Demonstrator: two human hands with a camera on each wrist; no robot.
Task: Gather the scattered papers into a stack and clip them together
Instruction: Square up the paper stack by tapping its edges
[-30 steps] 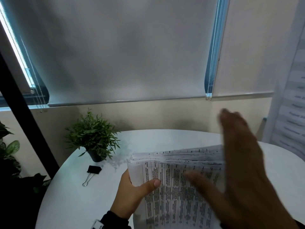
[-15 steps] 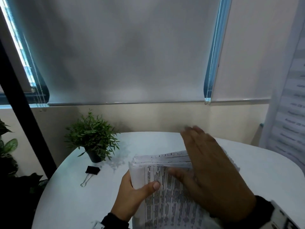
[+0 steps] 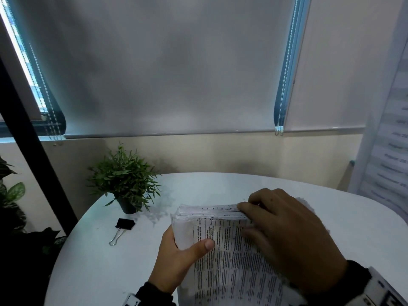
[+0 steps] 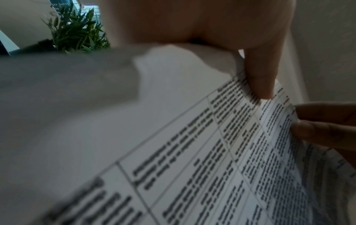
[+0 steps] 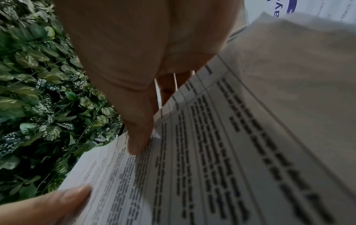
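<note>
A thick stack of printed papers [image 3: 231, 261] is held tilted above the white table [image 3: 106, 272]. My left hand [image 3: 192, 246] grips its left edge, thumb on the printed top sheet, fingers hidden underneath. My right hand [image 3: 245, 219] holds the far edge, fingers curled over it and thumb on the top sheet. The right wrist view shows that thumb [image 5: 140, 129] pressing on the printed sheet [image 5: 231, 137]. A black binder clip [image 3: 124, 224] lies on the table to the left of the stack, apart from both hands.
A small potted plant [image 3: 124, 180] stands at the table's back left, just behind the clip. A black post [image 3: 33, 151] and leafy plants [image 3: 11, 195] are off the table's left side. A wall and blinds lie beyond the far edge.
My right hand has come down and to the left from the stack's right side onto its far edge, and its fingers have curled over it. The left hand keeps its grip.
</note>
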